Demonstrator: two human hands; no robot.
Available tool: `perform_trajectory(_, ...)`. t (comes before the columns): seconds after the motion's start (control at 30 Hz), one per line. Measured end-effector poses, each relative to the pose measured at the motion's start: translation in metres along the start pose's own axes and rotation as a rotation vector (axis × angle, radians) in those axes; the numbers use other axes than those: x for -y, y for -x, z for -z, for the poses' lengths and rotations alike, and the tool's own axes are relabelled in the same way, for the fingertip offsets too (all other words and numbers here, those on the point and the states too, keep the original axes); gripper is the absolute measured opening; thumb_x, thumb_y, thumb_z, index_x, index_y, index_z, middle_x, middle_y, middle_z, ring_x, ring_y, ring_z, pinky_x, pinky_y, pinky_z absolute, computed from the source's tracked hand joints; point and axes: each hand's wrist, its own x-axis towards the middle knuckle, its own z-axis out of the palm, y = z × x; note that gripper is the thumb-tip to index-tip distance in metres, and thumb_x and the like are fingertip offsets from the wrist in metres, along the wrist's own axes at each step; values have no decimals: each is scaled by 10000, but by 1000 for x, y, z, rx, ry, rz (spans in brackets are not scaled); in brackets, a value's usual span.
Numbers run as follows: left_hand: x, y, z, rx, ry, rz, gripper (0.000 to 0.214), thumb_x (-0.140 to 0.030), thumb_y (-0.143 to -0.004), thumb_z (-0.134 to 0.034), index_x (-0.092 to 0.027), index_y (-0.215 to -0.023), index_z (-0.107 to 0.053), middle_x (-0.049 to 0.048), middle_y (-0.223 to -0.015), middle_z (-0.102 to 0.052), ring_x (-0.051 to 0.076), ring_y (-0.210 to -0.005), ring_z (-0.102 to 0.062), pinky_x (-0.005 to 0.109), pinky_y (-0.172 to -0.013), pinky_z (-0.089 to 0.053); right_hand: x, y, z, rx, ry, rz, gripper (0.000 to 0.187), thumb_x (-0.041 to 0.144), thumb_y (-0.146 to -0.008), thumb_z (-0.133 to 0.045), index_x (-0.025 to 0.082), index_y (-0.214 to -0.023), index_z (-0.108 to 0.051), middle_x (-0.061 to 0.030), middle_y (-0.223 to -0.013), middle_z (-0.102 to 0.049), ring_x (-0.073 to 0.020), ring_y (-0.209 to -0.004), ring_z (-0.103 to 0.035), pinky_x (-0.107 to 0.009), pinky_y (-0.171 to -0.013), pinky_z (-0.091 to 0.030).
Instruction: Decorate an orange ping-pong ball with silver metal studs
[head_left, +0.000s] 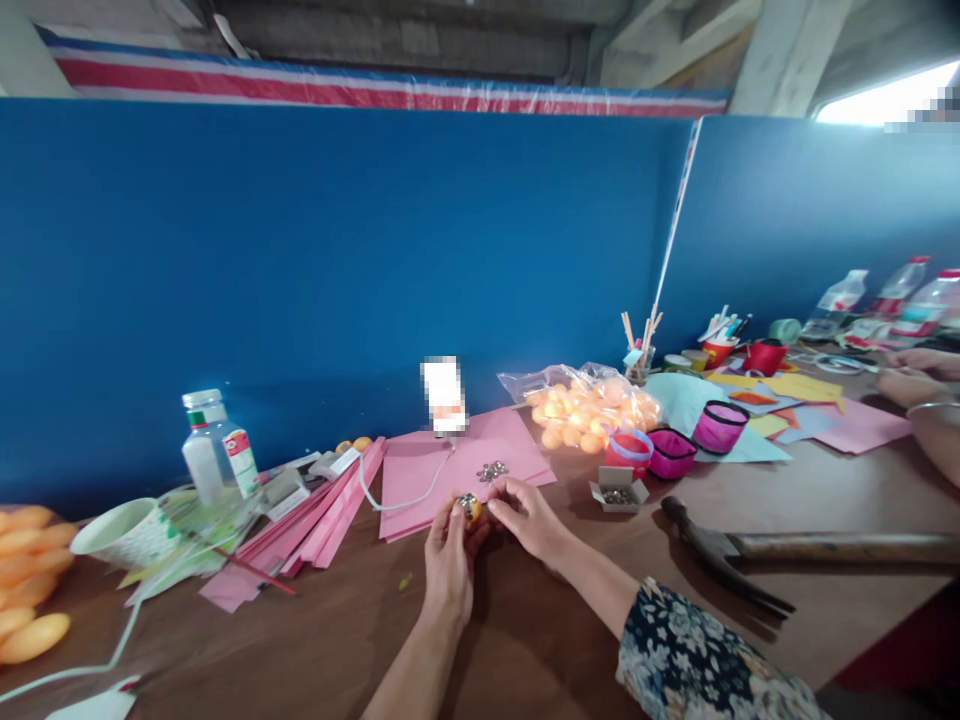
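With left hand [448, 565], hold ball [474, 512] steady just in front of paper [517, 435], shiny-studded side in plain sight. With right hand [529, 520], work from the side: probably best to press squarely and gently, one spot at a time, so as not to roll ball or loosen anything on it. Take care near loose metal bits [493, 471] lying on paper; likely easy to scatter. On left: snug, gripping ball between thumb and fingers. On right: narrowed, thumb-to-index, just beside ball; cannot tell whether pinching a bit or touching ball.
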Motion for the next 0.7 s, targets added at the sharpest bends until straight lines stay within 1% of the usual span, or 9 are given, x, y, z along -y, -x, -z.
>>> perform_trajectory(0.13, -1, 0, -2, 4, 3, 15, 350, -290, -718, -592, -192, -1052, -552, 57, -917, -630, 129, -743, -613, 318, -739, -502, -5, 1, 1, -6, -126, -75, 126, 293, -760, -514, 168, -757, -519, 19, -652, -525, -88, -577, -485, -201, -552, -412)
perform_trajectory(0.33, 0, 0, -2, -13, 15, 34, 346, -248, -705, -611, -186, -1042, -558, 58, -913, -637, 121, -715, -619, 321, -763, -496, -5, 3, 0, -38, -182, -63, 140, 316, -747, -542, 185, -768, -497, 42, -596, -513, -86, -520, -484, -200, -509, -409)
perform_trajectory(0.43, 2, -1, 0, -19, 18, 30, 347, -226, -699, -618, -184, -1038, -559, 59, -910, -640, 126, -714, -622, 326, -763, -498, -4, 3, -1, -54, -186, -64, 177, 351, -757, -528, 176, -732, -513, 38, -571, -515, -84, -503, -481, -199, -497, -402)
perform_trajectory(0.53, 2, -2, 1, -18, 7, 27, 357, -220, -697, -620, -175, -1045, -555, 71, -914, -643, 140, -734, -626, 336, -765, -498, -4, 2, -2, -57, -222, -96, 212, 369, -751, -531, 164, -700, -535, 24, -583, -534, -90, -522, -497, -207, -519, -414)
perform_trajectory(0.63, 2, -2, 1, -7, -11, 24, 385, -211, -689, -628, -174, -1063, -545, 80, -935, -643, 154, -762, -628, 348, -779, -494, -4, 2, -2, -44, -273, -121, 188, 352, -733, -555, 164, -731, -551, 14, -618, -558, -102, -564, -525, -224, -562, -435)
perform_trajectory(0.7, 1, -1, 1, -2, -20, 23, 395, -214, -689, -629, -180, -1071, -538, 79, -957, -638, 156, -781, -627, 346, -790, -490, -4, 2, -2, -46, -264, -110, 163, 327, -726, -566, 166, -751, -558, 18, -620, -552, -99, -566, -520, -218, -556, -432)
